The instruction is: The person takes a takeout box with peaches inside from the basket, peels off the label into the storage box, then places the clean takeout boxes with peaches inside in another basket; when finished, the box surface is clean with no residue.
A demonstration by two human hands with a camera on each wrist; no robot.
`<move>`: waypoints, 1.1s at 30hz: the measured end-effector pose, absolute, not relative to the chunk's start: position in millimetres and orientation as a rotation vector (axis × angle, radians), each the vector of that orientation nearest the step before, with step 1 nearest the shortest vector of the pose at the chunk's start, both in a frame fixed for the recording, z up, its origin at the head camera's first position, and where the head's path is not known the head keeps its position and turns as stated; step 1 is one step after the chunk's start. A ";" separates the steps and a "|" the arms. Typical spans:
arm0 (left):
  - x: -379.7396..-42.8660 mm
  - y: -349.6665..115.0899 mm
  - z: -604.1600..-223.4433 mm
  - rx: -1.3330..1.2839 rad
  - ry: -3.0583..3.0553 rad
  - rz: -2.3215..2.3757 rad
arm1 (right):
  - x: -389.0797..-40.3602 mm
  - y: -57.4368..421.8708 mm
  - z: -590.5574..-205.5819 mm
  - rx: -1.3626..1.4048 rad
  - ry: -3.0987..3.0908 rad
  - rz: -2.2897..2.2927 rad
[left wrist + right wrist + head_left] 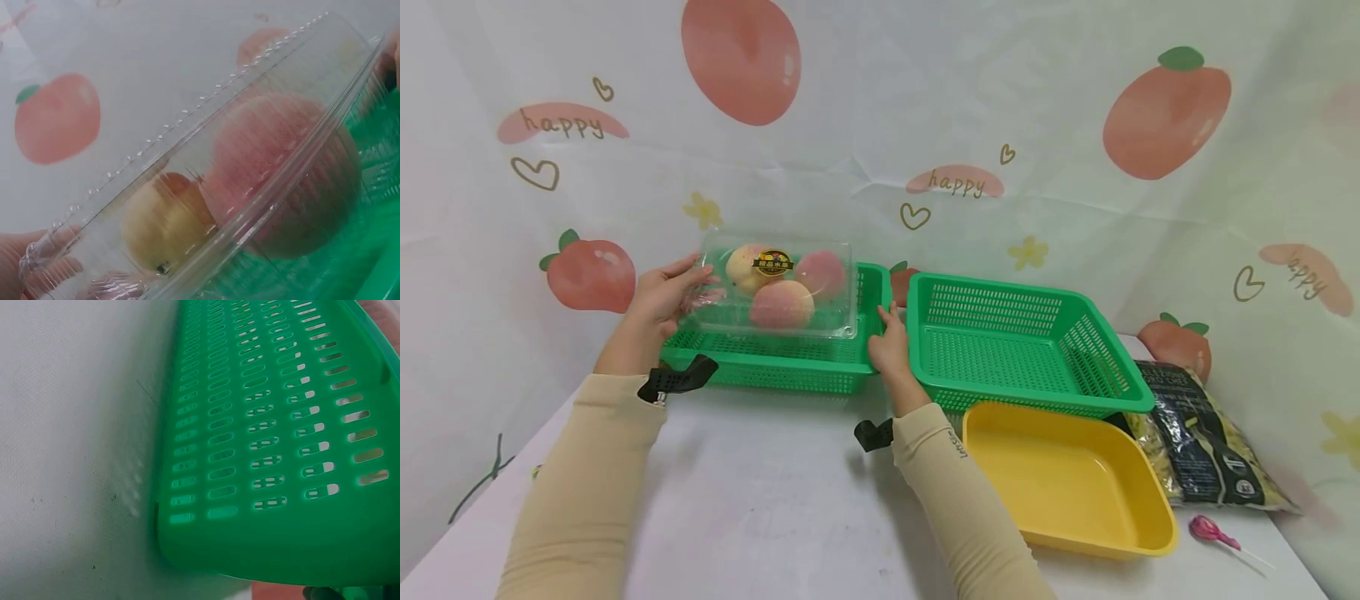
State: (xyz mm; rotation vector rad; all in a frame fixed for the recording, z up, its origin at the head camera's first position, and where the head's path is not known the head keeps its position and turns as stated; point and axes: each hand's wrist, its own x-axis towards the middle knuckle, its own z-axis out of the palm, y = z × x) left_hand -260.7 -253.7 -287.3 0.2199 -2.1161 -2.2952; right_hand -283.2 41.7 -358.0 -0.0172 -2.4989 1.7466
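My left hand grips the left end of a clear plastic clamshell box, tilted above the left green basket. Inside the box are three peaches, and a black and gold label is on its lid. Two of the fruits show through the ribbed plastic in the left wrist view, one yellowish and one pink. My right hand holds the right rim of that same basket. Its slotted side wall fills much of the right wrist view.
To the right stands a second green basket, with a yellow tub in front of it. A black printed bag lies on the far right, near a pink lollipop. Behind everything hangs a fruit-patterned cloth.
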 end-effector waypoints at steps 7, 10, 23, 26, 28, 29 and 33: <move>-241.4 -250.3 -277.8 0.133 -1.909 -2.458 | -284.5 41.6 -358.9 -0.002 -2.485 1.733; -230.3 -250.7 -274.6 0.089 -1.841 -2.498 | -285.8 41.4 -359.6 -0.009 -2.487 1.713; -166.1 -262.1 -291.1 -0.193 -1.667 -2.500 | -282.5 40.9 -357.2 -0.014 -2.511 1.739; -150.0 -263.8 -297.0 -0.237 -1.609 -2.538 | -281.6 41.7 -356.7 -0.013 -2.510 1.755; -139.4 -264.8 -301.7 -0.235 -1.604 -2.533 | -281.1 42.3 -356.4 -0.014 -2.510 1.760; -134.4 -265.4 -304.3 -0.226 -1.603 -2.531 | -280.8 42.4 -356.4 -0.015 -2.509 1.765; -114.5 -267.9 -316.4 -0.141 -1.638 -2.488 | -280.5 42.4 -356.4 -0.019 -2.513 1.759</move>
